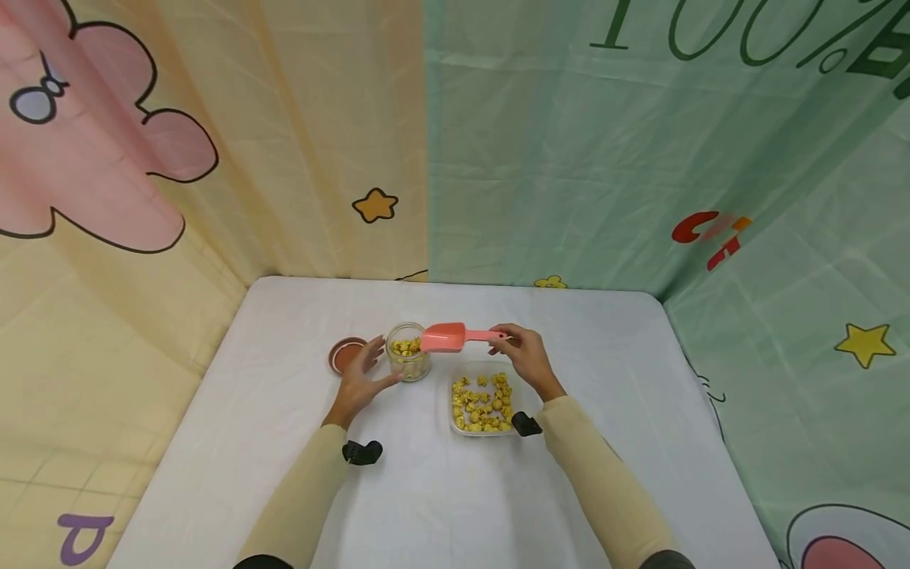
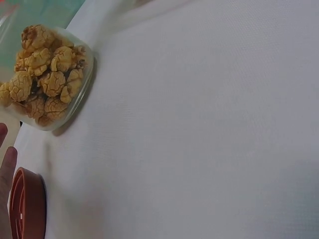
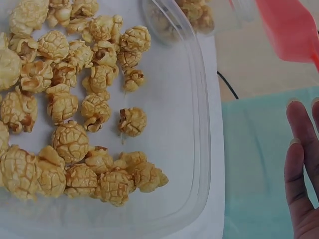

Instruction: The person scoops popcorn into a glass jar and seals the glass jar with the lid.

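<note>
A glass jar (image 1: 408,365) with popcorn inside stands upright on the table, and the left wrist view shows the caramel-coloured popcorn (image 2: 52,74) piled at its bottom. Beside it is my left hand (image 1: 360,385), its fingers stretched along the jar's left side and its thumb near the jar's lower front. My right hand (image 1: 524,354) pinches the handle of a pink scoop (image 1: 445,337). The scoop's mouth points left and overlaps the jar's rim in the head view. Below the right hand sits a clear plastic container (image 3: 202,124) of popcorn (image 1: 483,407).
A reddish-brown round lid (image 1: 345,356) lies left of the jar, close behind the left hand. White cloth covers the table (image 1: 426,506). Printed curtains (image 1: 540,158) hang along the table's back and sides.
</note>
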Motion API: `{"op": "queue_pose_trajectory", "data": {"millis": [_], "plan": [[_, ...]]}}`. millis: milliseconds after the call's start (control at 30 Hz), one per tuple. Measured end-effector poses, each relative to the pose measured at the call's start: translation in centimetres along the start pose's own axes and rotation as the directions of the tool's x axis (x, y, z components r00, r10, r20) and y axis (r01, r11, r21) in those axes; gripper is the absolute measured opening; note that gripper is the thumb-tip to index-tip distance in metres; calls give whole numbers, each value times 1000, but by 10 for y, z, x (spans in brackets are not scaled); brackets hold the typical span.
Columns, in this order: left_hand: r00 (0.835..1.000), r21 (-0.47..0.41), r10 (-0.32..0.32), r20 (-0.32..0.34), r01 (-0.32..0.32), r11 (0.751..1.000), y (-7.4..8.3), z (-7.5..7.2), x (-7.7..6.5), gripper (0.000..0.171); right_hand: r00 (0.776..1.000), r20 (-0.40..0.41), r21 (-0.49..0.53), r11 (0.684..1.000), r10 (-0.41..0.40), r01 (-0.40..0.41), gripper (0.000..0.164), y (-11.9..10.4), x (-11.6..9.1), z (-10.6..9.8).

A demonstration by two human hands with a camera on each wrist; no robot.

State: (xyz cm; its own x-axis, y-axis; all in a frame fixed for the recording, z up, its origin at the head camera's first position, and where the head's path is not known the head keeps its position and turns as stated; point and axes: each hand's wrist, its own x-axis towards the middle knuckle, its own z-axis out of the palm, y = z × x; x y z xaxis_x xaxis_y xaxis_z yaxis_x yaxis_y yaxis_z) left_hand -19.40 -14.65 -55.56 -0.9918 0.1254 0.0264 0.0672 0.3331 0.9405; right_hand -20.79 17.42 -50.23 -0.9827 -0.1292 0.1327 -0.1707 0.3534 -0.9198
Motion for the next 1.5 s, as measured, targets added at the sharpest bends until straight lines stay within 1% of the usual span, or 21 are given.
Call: {"op": "queue_pose_trajectory", "data": {"millis": [100, 167, 400, 467, 600, 700, 733, 933, 967, 1033, 1067, 1200, 1267, 1300, 1367, 1500], "plan": [[1000, 1, 11, -2, -11, 1000, -1, 2, -5, 88, 1000, -1, 16, 1000, -16, 16, 29, 3, -4, -7], [1000, -16, 24, -9, -24, 1000, -2, 4, -8, 89, 1000, 2, 13, 1000, -23, 23, 27, 2, -7, -12], [997, -69, 66, -29, -68, 995, -5, 9, -18, 90, 999, 6, -15, 999, -42, 42, 23, -26, -25, -30], [996, -66, 77, -35, -79, 995, -6, 9, -21, 89, 999, 5, -24, 999, -34, 34, 24, -26, -28, -34], [996, -64, 70, -49, -73, 995, -6, 9, -30, 89, 1000, 10, -37, 999, -26, 26, 24, -27, -32, -41], [997, -60, 51, -56, -54, 997, -6, 10, -39, 90, 1000, 11, -52, 998, -27, 28, 23, -25, -36, -46], [997, -63, 45, -56, -49, 997, -1, 10, -42, 90, 1000, 11, -61, 998, -29, 29, 22, -24, -37, -48], [996, -45, 63, -59, -66, 997, 31, 16, -62, 80, 1000, -10, -117, 993, -11, 10, 26, 10, -40, -61], [996, -38, 70, -60, -72, 997, 31, 18, -63, 78, 1000, -13, -131, 991, -10, 8, 27, 17, -41, -63], [995, -26, 79, -54, -80, 996, 30, 23, -66, 75, 1000, -14, -160, 987, -9, 7, 27, 19, -45, -67], [995, -27, 84, -53, -85, 996, 26, 26, -66, 74, 1000, -10, -174, 985, -9, 7, 26, 20, -46, -69], [994, -27, 103, -42, -104, 994, 7, 41, -64, 71, 1000, 2, -201, 979, -10, 10, 24, 22, -53, -77], [995, -27, 98, -29, -98, 995, -2, 48, -62, 73, 1000, 10, -212, 977, -14, 16, 23, 23, -55, -80], [995, -22, 95, -19, -95, 995, -5, 51, -61, 74, 1000, 11, -215, 976, -16, 18, 22, 23, -57, -82], [997, -15, 82, 10, -81, 997, -7, 56, -61, 76, 1000, 18, -231, 973, -16, 20, 22, 24, -59, -84], [996, 6, 52, 67, -52, 999, -6, 67, -61, 82, 999, 38, -258, 966, -6, 16, 23, 26, -65, -89]]}}
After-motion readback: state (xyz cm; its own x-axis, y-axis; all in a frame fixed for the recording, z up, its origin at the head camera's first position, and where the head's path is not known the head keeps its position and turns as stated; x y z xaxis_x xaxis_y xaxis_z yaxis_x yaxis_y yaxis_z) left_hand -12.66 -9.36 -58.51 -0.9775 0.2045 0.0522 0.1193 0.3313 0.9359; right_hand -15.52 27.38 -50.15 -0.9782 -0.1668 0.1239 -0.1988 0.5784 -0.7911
